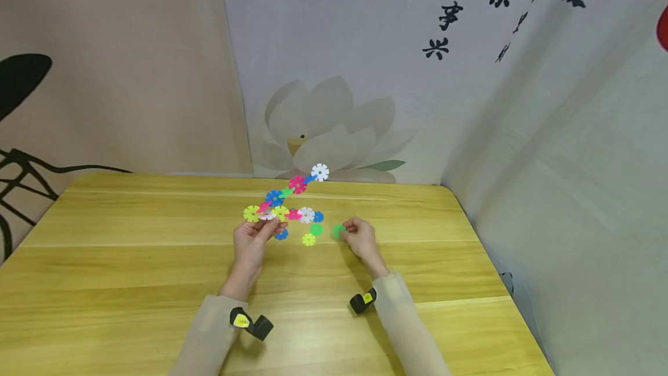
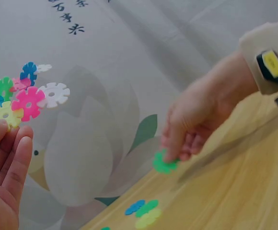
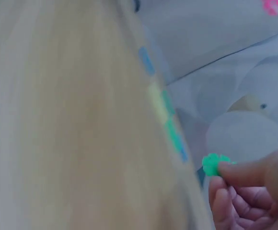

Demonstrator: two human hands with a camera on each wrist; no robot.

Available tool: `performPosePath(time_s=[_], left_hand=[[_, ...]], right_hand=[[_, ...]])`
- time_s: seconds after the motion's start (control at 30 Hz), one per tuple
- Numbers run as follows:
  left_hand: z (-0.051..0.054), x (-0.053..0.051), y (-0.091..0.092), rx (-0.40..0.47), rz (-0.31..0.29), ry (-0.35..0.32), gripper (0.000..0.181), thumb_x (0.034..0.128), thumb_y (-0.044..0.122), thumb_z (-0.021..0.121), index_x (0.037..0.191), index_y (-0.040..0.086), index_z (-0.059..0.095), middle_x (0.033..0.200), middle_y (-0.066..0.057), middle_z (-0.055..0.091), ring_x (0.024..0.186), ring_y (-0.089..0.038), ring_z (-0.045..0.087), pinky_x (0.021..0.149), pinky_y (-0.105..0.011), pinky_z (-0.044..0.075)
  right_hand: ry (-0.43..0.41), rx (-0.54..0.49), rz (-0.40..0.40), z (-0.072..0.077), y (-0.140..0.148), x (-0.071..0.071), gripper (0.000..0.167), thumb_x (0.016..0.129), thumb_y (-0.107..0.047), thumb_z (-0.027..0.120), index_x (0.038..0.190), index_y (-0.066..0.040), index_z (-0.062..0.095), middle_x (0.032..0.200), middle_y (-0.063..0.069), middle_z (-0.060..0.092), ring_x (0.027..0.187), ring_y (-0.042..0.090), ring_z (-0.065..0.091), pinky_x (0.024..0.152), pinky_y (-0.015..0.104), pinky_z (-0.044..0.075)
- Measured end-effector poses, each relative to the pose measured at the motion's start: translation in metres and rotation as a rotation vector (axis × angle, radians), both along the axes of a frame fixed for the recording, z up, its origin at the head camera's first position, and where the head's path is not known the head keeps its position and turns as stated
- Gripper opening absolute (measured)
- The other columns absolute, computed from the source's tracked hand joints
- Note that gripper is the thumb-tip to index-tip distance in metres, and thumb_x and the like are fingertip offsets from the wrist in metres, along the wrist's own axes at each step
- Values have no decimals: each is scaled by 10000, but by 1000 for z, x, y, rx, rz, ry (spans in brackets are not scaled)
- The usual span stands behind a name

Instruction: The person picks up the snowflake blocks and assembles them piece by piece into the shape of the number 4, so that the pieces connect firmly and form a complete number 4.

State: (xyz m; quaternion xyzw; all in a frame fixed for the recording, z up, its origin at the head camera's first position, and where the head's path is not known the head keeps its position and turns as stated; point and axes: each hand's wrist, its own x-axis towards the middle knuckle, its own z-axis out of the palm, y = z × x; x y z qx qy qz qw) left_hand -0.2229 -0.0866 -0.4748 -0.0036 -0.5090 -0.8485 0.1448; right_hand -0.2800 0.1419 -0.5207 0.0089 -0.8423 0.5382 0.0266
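A string of interlocked plastic snowflake discs point(image 1: 274, 198) in yellow, pink, blue, green and white is held up above the table by my left hand point(image 1: 251, 244). The left thumb and fingers pinch it near a yellow disc point(image 2: 7, 115), as the left wrist view shows. To the right, a single green snowflake disc point(image 1: 338, 231) is pinched between the thumb and fingers of my right hand point(image 1: 362, 241). The same green disc point(image 3: 215, 164) shows at the fingertips in the right wrist view. It is apart from the string.
Loose discs lie on the wooden table point(image 1: 292, 318): a yellow disc point(image 1: 309, 239), a green disc point(image 1: 316, 229), a blue disc point(image 1: 318, 217) and another blue disc point(image 1: 281, 235) beside the left fingers. A printed curtain point(image 1: 334, 45) hangs behind the table.
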Motion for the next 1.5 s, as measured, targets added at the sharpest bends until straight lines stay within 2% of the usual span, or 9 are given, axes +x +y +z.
performPosePath(time_s=[0.13,0.23,0.27,0.33,0.47,0.5,0.83,1.1,1.5], left_hand=[[-3,-1,0,7,-5,37,218,854,-103,593,802,95,670,716,-12,696,653,-102,681,664,-228,573],[-7,-1,0,1,-13,78,69,840,5,673,821,71,677,727,-14,700,667,-102,684,669,-225,571],[-19,-8,-1,25,-38,119,31,837,22,684,837,53,681,742,-34,703,680,-115,688,675,-230,573],[-21,-8,-1,26,-45,137,39,828,61,708,840,33,684,746,-42,704,681,-117,689,678,-233,572],[-21,-6,0,33,-59,117,111,844,-49,642,814,51,681,734,-47,700,670,-119,688,678,-236,573],[-9,1,1,11,-40,78,153,844,-68,628,795,69,675,718,-29,696,656,-106,684,675,-232,571],[-7,1,-1,5,-85,40,304,859,-145,551,778,122,671,716,-15,693,671,-110,686,705,-244,571],[-9,2,-5,-9,-121,114,300,863,-127,558,787,130,692,743,-18,705,691,-114,691,730,-258,569],[-11,1,-7,-3,-140,177,353,851,-168,534,794,137,702,752,-12,699,687,-113,690,710,-253,571]], right_hand=[[-63,-225,-13,18,-7,11,140,832,18,667,918,123,630,742,161,642,582,173,631,517,215,547],[-111,-383,7,32,-13,20,145,850,9,654,918,132,621,721,145,654,562,124,627,518,180,538],[-127,-422,19,37,-14,23,130,853,2,653,900,120,626,707,128,656,555,112,624,517,174,536],[-167,-491,46,45,-18,29,91,860,-6,646,855,84,633,668,83,650,541,97,614,506,161,525],[-249,-593,101,58,-24,38,120,882,-53,623,764,-40,637,626,13,630,514,74,566,469,133,477],[-264,-612,114,61,-25,40,141,887,-64,614,748,-63,632,619,4,623,506,69,552,459,128,462],[-337,-653,204,74,-29,47,208,916,-70,551,721,-95,619,592,-16,590,477,54,488,430,127,392],[-389,-628,299,84,-25,46,244,915,-53,517,691,-92,607,575,-27,568,447,31,473,405,123,362],[-395,-570,445,84,-16,42,242,911,-63,532,680,-95,599,564,-36,570,450,18,475,397,111,352]])
